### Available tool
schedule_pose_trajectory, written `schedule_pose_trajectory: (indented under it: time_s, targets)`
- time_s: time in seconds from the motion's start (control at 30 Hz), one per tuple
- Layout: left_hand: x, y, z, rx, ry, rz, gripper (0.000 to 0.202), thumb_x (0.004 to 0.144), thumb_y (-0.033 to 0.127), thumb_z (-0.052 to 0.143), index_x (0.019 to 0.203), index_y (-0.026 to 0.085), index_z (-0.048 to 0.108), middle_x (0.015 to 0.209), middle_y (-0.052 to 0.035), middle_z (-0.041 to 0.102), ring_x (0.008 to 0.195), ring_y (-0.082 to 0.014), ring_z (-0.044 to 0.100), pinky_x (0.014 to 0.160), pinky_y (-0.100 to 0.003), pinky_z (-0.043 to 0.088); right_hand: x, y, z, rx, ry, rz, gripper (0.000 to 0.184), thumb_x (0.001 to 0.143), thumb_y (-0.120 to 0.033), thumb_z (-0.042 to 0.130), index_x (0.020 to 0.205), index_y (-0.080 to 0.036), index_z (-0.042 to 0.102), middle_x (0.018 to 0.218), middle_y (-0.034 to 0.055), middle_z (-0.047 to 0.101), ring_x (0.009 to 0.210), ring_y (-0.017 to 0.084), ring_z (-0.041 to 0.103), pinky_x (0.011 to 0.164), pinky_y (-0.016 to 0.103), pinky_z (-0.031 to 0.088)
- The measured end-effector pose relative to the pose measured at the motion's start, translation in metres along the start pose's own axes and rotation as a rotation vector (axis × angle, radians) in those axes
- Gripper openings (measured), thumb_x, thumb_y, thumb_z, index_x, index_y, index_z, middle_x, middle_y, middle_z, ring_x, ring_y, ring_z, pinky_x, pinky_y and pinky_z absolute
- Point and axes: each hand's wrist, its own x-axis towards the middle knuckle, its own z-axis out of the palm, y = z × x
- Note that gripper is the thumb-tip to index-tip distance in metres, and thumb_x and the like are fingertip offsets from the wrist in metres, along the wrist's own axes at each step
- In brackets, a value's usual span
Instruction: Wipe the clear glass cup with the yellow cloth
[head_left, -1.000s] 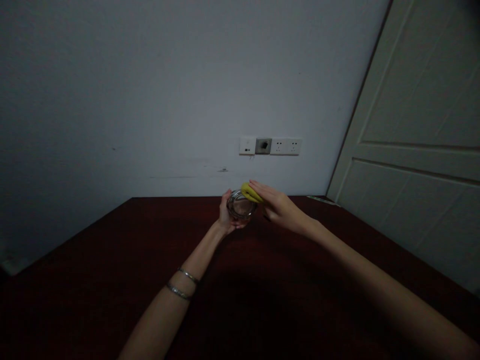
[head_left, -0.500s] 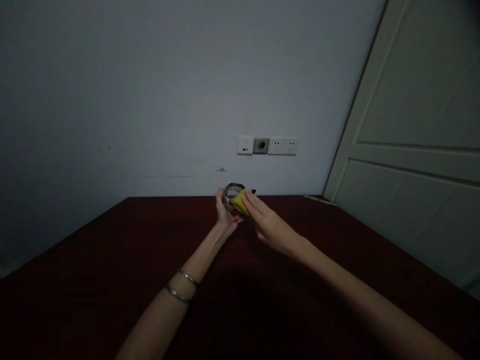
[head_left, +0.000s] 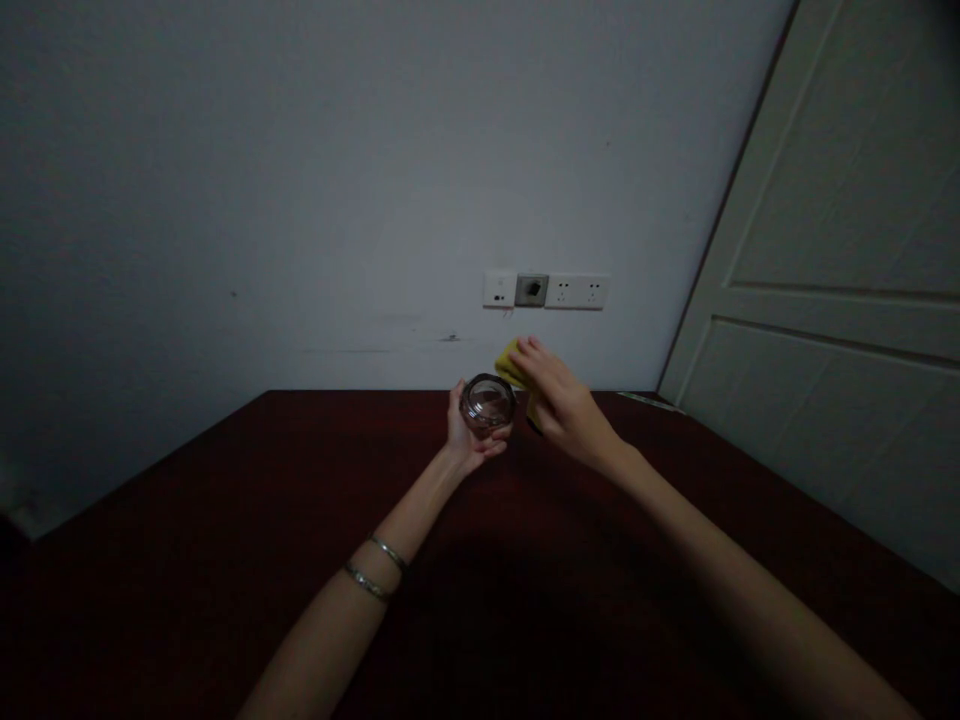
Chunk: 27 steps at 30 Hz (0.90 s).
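My left hand [head_left: 466, 440] grips a small clear glass jar [head_left: 488, 402], tilted so its round face points toward me, held above the far part of the dark red table [head_left: 225, 520]. My right hand [head_left: 564, 403] is closed on a yellow cloth [head_left: 511, 362], which sits just right of and above the jar's rim. Two thin bracelets [head_left: 376, 565] ring my left forearm.
A grey wall stands behind the table with a row of white sockets [head_left: 547, 291]. A pale panelled door [head_left: 840, 280] stands at the right. A thin flat item [head_left: 645, 400] lies at the table's far right edge.
The yellow cloth was pressed against the jar half a second ago; my right hand has since lifted it up and to the right, off the jar's face.
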Motion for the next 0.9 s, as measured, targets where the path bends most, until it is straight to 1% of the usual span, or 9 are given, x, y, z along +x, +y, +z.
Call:
schedule_pose_trajectory:
  time_s: [0.07,0.1,0.17,0.27,0.4,0.53,0.63,0.8,0.9]
  targets:
    - [0.002,-0.005,0.001,-0.011,0.016,-0.004,0.071,0.076,0.074,0.024,0.071,0.012,0.059,0.043,-0.0022,0.048,0.026,-0.0072,0.032,0.025,-0.017,0.021,0.002,-0.004,0.004,-0.046,-0.126,-0.104,0.064,0.074,0.0,0.043,0.135,-0.017,0.041,0.144,0.012,0.039,0.139,0.026,0.024,0.11,0.054,0.028]
    - [0.003,-0.008,0.001,-0.011,0.024,-0.003,0.069,0.076,0.073,0.026,0.067,0.013,0.058,0.043,-0.0027,0.048,0.027,-0.0081,0.034,0.025,-0.017,0.022,0.003,-0.006,0.005,-0.047,-0.164,-0.128,0.063,0.073,-0.001,0.044,0.134,-0.017,0.042,0.143,0.0126,0.041,0.138,0.026,0.025,0.11,0.054,0.029]
    - [0.004,-0.011,0.001,0.005,0.027,-0.014,0.069,0.076,0.073,0.026,0.064,0.013,0.057,0.043,-0.0033,0.049,0.027,-0.0086,0.036,0.024,-0.018,0.021,0.002,-0.009,0.007,-0.015,-0.186,-0.117,0.064,0.073,-0.001,0.044,0.135,-0.016,0.04,0.142,0.0135,0.042,0.137,0.024,0.029,0.109,0.052,0.032]
    - [0.003,-0.011,-0.001,0.031,0.024,-0.042,0.073,0.075,0.075,0.024,0.064,0.011,0.059,0.042,-0.004,0.05,0.026,-0.0075,0.033,0.024,-0.018,0.02,0.0,-0.009,0.006,0.047,-0.192,-0.059,0.066,0.073,-0.002,0.042,0.137,-0.014,0.037,0.142,0.0144,0.041,0.136,0.023,0.031,0.11,0.049,0.032]
    - [0.001,-0.008,-0.003,0.065,-0.008,-0.077,0.074,0.075,0.075,0.023,0.067,0.011,0.059,0.042,-0.0034,0.05,0.024,-0.0062,0.029,0.025,-0.017,0.02,-0.003,-0.005,0.002,0.121,-0.164,-0.011,0.062,0.076,-0.004,0.042,0.136,-0.018,0.037,0.141,0.0122,0.044,0.133,0.022,0.036,0.109,0.047,0.033]
    - [0.0,-0.008,-0.004,0.119,-0.067,-0.102,0.072,0.076,0.074,0.023,0.076,0.012,0.06,0.046,-0.0035,0.053,0.024,-0.0061,0.029,0.025,-0.017,0.018,-0.001,0.0,0.002,0.206,-0.092,0.111,0.05,0.082,-0.01,0.043,0.131,-0.019,0.044,0.131,0.0119,0.054,0.121,0.021,0.052,0.101,0.044,0.043]
    - [0.001,-0.009,-0.004,0.19,-0.078,-0.09,0.075,0.076,0.074,0.02,0.072,0.01,0.06,0.048,-0.0063,0.056,0.022,-0.0039,0.024,0.025,-0.017,0.018,0.003,0.003,0.004,0.247,-0.078,0.213,0.046,0.081,-0.01,0.043,0.126,-0.018,0.05,0.121,0.0106,0.062,0.109,0.02,0.06,0.094,0.041,0.048]
    - [0.001,-0.01,-0.004,0.122,-0.058,-0.063,0.075,0.075,0.074,0.022,0.075,0.011,0.061,0.048,-0.0044,0.054,0.024,-0.0041,0.024,0.025,-0.018,0.021,0.0,0.008,0.007,0.271,-0.046,0.3,0.045,0.079,-0.01,0.043,0.122,-0.014,0.054,0.117,0.0108,0.065,0.104,0.02,0.063,0.092,0.04,0.049]
    - [0.001,-0.01,-0.004,0.057,-0.039,-0.057,0.076,0.074,0.075,0.023,0.078,0.01,0.062,0.048,-0.004,0.053,0.025,-0.0053,0.027,0.025,-0.018,0.02,-0.008,0.009,0.01,0.26,-0.029,0.329,0.045,0.079,-0.011,0.043,0.121,-0.015,0.056,0.115,0.0097,0.066,0.102,0.02,0.064,0.09,0.04,0.051]
